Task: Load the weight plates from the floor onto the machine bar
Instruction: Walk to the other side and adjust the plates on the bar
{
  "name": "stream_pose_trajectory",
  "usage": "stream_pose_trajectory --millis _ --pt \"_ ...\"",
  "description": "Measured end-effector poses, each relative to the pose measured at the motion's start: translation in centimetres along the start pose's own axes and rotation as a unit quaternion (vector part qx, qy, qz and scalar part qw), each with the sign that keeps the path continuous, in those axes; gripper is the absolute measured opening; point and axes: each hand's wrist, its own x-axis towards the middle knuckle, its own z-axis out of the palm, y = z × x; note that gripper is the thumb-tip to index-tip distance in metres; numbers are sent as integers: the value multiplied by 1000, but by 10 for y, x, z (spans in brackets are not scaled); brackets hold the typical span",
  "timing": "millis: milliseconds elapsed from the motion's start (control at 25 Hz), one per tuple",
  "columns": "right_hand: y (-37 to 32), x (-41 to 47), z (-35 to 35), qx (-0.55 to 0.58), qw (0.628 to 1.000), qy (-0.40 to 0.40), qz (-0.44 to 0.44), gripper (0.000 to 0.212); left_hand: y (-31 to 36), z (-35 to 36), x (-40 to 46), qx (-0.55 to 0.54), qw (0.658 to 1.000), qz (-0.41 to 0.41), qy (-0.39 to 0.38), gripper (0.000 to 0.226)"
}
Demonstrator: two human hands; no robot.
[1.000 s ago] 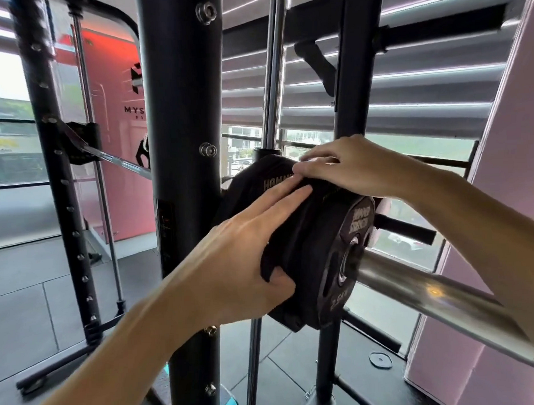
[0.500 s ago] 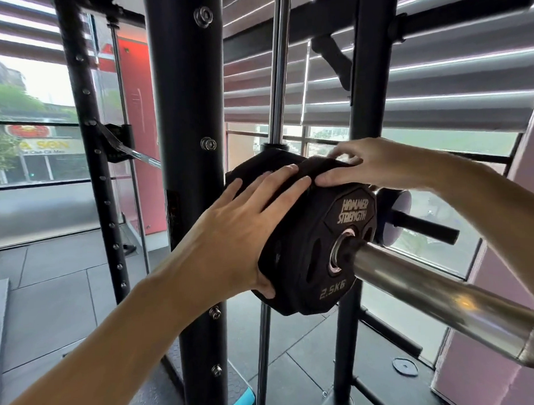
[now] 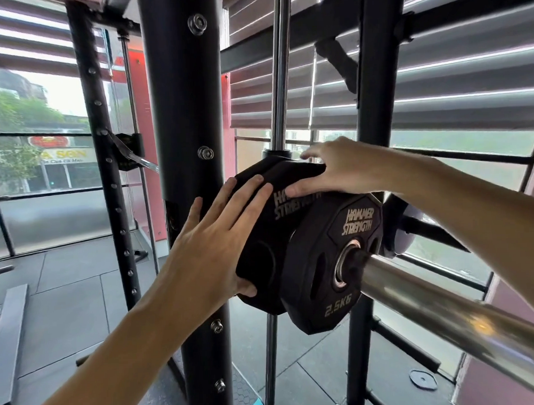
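Note:
A chrome machine bar [image 3: 438, 302] runs from the lower right toward the rack. Two black Hammer Strength plates sit on it: a small 2.5 kg plate [image 3: 328, 270] in front and a larger plate [image 3: 270, 232] behind it. My left hand [image 3: 213, 249] lies with straight fingers on the larger plate's face, thumb under its lower left edge. My right hand [image 3: 337, 169] rests on the larger plate's top edge, thumb on its face, fingers over the back.
A thick black upright [image 3: 185, 190] stands just left of the plates, with a chrome guide rod [image 3: 278, 80] behind them. A second black post [image 3: 374, 92] rises on the right. A small disc [image 3: 422, 379] lies on the grey floor. Window blinds fill the background.
The view has shifted left and closer. My left hand slid lower on the larger plate, and a gap now shows between the two plates. My right hand stays on the top edge.

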Motion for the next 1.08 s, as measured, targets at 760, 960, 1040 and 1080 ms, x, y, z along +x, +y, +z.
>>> stream_pose_trajectory --millis 760,960,1040,1080 --pt "17 23 11 28 999 -17 -7 63 -16 12 39 -300 929 -22 214 45" --pt "17 22 10 32 999 -22 1 69 -12 6 38 -327 917 -68 219 45" --pt "16 21 10 35 999 -23 7 68 -11 4 39 -335 913 -91 216 44" --pt "16 21 10 38 999 -22 9 68 -10 4 39 -341 910 -102 211 43"
